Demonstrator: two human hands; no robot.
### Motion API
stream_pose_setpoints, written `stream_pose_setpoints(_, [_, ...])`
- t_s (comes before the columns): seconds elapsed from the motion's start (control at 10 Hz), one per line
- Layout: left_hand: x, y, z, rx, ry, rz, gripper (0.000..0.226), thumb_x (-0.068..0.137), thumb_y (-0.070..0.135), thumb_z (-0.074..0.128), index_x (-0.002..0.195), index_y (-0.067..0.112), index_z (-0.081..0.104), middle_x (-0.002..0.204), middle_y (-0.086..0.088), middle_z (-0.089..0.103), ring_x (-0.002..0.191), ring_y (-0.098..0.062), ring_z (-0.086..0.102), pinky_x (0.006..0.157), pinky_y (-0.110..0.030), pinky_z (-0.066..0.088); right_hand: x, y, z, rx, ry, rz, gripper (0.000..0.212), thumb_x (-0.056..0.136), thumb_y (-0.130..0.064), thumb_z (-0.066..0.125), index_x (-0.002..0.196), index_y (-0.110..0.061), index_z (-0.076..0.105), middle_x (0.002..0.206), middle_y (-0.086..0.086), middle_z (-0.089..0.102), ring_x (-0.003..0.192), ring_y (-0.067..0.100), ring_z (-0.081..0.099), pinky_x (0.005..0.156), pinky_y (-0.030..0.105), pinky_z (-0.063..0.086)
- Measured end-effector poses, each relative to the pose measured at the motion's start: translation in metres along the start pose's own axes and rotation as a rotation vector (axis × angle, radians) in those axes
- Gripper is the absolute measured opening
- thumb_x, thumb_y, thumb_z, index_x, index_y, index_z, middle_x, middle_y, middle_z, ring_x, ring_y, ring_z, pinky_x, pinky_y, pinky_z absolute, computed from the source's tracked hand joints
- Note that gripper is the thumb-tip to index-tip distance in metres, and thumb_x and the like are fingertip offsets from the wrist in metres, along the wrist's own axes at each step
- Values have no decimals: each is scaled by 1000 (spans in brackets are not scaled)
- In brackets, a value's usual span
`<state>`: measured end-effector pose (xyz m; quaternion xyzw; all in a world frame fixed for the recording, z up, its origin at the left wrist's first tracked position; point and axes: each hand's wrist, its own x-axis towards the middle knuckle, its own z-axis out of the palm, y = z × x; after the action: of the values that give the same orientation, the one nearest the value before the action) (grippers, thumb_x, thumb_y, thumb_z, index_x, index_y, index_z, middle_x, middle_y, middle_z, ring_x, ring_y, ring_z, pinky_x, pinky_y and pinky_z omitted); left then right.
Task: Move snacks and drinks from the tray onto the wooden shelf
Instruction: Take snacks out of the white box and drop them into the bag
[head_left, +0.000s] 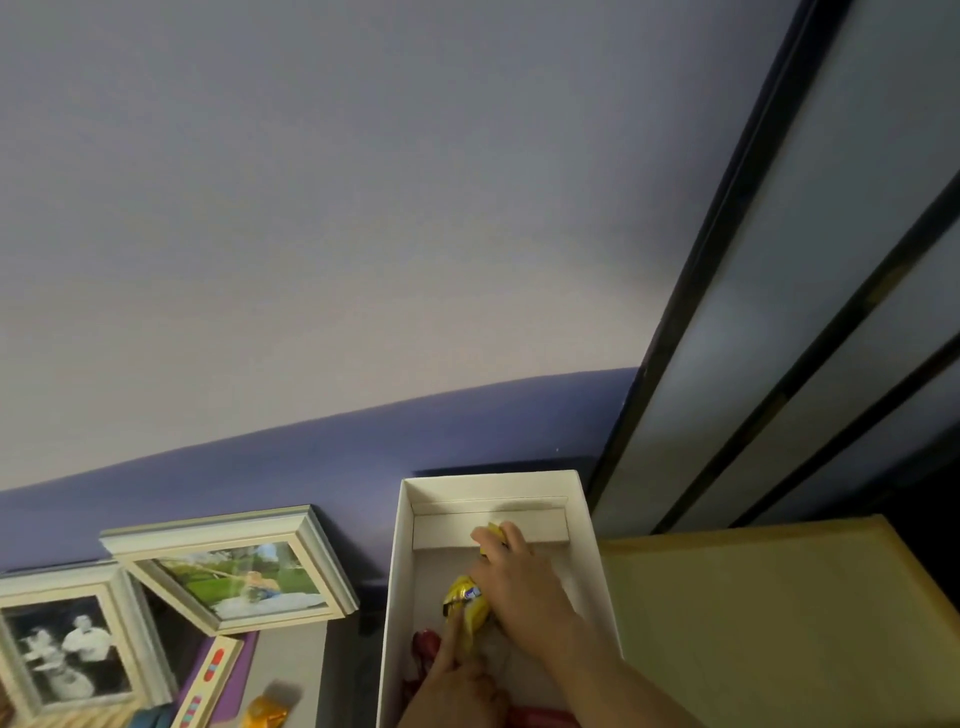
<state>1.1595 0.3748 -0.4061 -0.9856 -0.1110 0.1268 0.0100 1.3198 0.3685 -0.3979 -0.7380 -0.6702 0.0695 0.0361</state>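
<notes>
A shiny yellow snack packet (467, 605) is gripped by the right hand (511, 577) inside the white cardboard tray (397, 561). It is touched by the left hand's (457, 691) straight forefinger. Red wrappers (423, 649) are seen nearer.

Both of the person's arms come in bare from the bottom edge, with no sleeve, watch or ring showing on what can be seen. The right hand (511, 577) shows its back and a long bare forearm. Only part of the left hand (457, 686) shows, cut off by the frame.
</notes>
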Motion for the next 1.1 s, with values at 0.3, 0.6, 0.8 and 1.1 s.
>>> stream_pose_setpoints(0.3, [-13, -16, -95, 108, 9, -141, 30, 67, 26, 40, 67, 33, 69, 51, 10, 56, 51, -11, 61, 72, -53, 58, -16, 7, -107, -49, 208, 104, 55, 51, -14, 84, 97, -23, 56, 136, 2, 41, 125, 30, 39, 68, 44, 53])
stream_pose_setpoints(0.6, [-24, -27, -220, 25, 294, -98, 60, 52, 43, 84, 108, 32, 66, 81, 12, 67, 75, -9, 67, 78, -31, 56, -105, 48, -248, -111, 462, 336, 49, 60, -23, 78, 105, -24, 58, 140, -2, 36, 127, 28, 35, 72, 46, 55])
stream_pose_setpoints(0.8, [10, 42, -291, -437, 255, -41, 37, 85, 35, 60, 122, 35, 56, 114, 9, 64, 101, -13, 63, 89, -26, 48, -254, 102, -273, 23, 540, 648, 57, 65, -37, 79, 115, -23, 56, 142, -3, 29, 129, 25, 29, 85, 46, 53])
stream_pose_setpoints(1.1, [103, 226, -317, -732, 23, 135, 44, 79, 18, 71, 108, 39, 47, 91, 10, 66, 77, -6, 67, 72, -22, 56, -480, 157, -232, 289, 570, 1100, 71, 58, -51, 79, 121, -28, 56, 134, -8, 31, 115, 21, 35, 91, 29, 41])
